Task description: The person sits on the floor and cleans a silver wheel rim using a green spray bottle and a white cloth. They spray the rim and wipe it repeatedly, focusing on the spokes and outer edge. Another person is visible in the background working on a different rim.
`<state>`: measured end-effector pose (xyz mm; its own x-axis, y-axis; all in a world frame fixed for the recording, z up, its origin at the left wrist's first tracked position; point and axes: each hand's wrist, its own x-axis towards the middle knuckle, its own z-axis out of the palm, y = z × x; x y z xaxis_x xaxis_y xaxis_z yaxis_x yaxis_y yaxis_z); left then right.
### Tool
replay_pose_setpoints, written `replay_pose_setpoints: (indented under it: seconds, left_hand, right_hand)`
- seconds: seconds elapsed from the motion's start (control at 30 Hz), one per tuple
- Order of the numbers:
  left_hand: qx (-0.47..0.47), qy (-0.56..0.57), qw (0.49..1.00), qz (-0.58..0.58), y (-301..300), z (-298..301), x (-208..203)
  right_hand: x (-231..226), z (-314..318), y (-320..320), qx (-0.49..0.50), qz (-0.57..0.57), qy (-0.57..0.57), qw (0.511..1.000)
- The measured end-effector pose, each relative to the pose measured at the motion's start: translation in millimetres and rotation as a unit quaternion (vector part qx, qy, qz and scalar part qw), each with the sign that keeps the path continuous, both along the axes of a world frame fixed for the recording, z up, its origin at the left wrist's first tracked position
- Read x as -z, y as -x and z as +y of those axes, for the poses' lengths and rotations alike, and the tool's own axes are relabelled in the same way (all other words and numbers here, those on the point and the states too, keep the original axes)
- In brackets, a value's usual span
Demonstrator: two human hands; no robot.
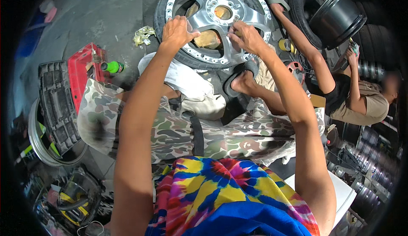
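A silver spoked alloy wheel (204, 17) with a black tyre (163, 11) around it lies tilted on the floor in front of me, propped against my bare foot (243, 83). My left hand (176, 31) grips one spoke near the rim. My right hand (245, 36) presses on the neighbouring spoke, and whether it holds anything small I cannot tell. A brown pad (208, 39) shows between the spokes. I sit in camouflage shorts (170, 130) and a tie-dye shirt.
Another person (357, 98) sits at the right, one leg stretched beside the wheel, holding a tool by a black rim (338, 19). A green bottle (112, 67), a red box (83, 72), a black tray (57, 104) and rims crowd the left.
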<state>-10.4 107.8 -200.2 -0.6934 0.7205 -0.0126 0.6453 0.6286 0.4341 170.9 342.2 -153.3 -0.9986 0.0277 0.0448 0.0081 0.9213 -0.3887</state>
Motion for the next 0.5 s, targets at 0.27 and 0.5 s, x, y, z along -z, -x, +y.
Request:
replay_pose_setpoints:
  seconds: [0.27,0.5]
  left_hand:
    - [0.018,0.022,0.999,-0.020,6.6,2.4,-5.4]
    - [0.065,0.030,0.997,0.010,19.3,9.1,-0.3]
  right_hand:
    - [23.5,-40.0,-76.0,0.082,0.044,-0.045,0.995]
    - [40.8,-82.5,-108.4,0.272,0.048,0.091,0.957]
